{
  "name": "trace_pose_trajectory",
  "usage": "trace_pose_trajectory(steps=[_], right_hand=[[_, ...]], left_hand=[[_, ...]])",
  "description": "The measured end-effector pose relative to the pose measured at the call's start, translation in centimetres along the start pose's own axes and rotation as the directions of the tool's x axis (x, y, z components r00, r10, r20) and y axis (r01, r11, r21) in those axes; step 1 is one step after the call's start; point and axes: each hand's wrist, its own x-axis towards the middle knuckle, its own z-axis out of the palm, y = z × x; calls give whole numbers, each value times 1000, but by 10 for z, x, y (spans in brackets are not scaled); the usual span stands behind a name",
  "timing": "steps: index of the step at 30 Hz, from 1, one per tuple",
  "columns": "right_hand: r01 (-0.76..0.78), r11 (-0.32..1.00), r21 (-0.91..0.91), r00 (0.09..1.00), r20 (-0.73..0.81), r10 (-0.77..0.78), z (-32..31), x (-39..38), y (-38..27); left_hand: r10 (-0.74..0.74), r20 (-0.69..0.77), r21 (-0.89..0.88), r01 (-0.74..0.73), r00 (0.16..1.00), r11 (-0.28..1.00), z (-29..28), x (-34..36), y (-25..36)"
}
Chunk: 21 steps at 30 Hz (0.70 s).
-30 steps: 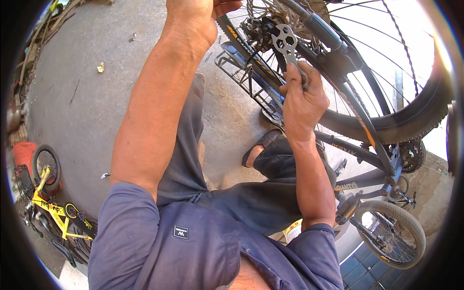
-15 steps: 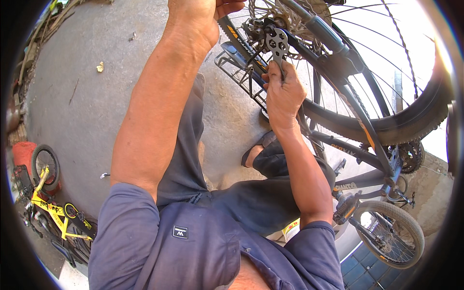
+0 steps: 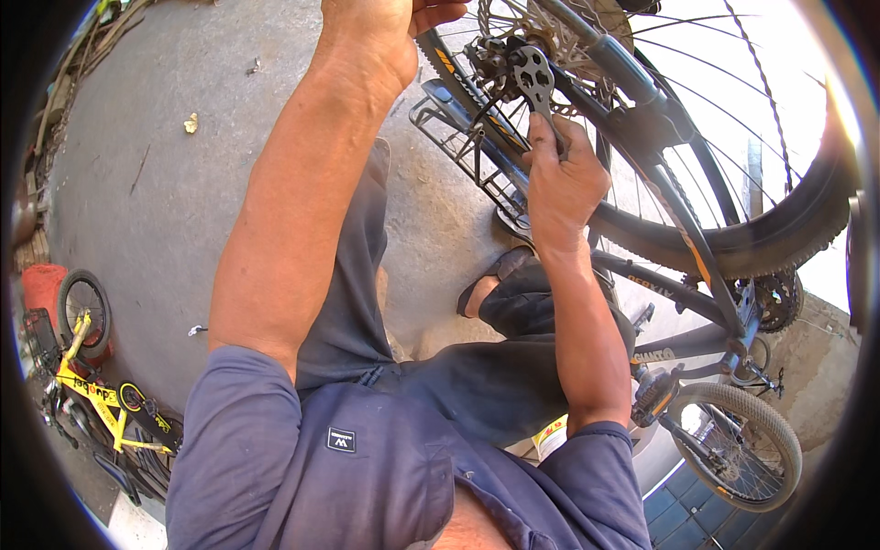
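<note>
My right hand (image 3: 566, 192) grips the lower end of a flat grey multi-hole wrench (image 3: 534, 84). Its holed head lies against the axle area at the wheel hub (image 3: 495, 62), just beside the brake disc; the exact fit on the nut is hidden. The wheel belongs to a dark bicycle (image 3: 678, 302) with orange marks, standing to my right. At the top edge my left hand (image 3: 390, 37) is near the tyre, partly out of the picture. Its visible fingers are curled together, and what they hold is cut off.
A black rear rack (image 3: 449, 137) sits beside the wheel. My sandalled foot (image 3: 495, 275) rests on the concrete near the bicycle. Far left stand a small yellow bicycle (image 3: 96, 394) and a red container (image 3: 41, 286). Another bicycle wheel (image 3: 742, 445) is at lower right.
My right hand has swung a little right and down, turning the wrench's handle with it while the head stays at the hub. My left hand has barely moved.
</note>
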Motion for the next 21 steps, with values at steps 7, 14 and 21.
trace_pose_trajectory(steps=[7,14,21], right_hand=[[124,983,133,991,-61,-116,-17,4,-24],[615,784,-83,778,-97,-621,-24,13,-39],[385,919,91,920,-115,-374,-32,3,-38]], left_hand=[[3,2,6,-3,1000,1000,1,0,-1],[-5,16,11,5,1000,1000,2,2,-5],[-11,31,2,11,999,1000,2,3,-6]])
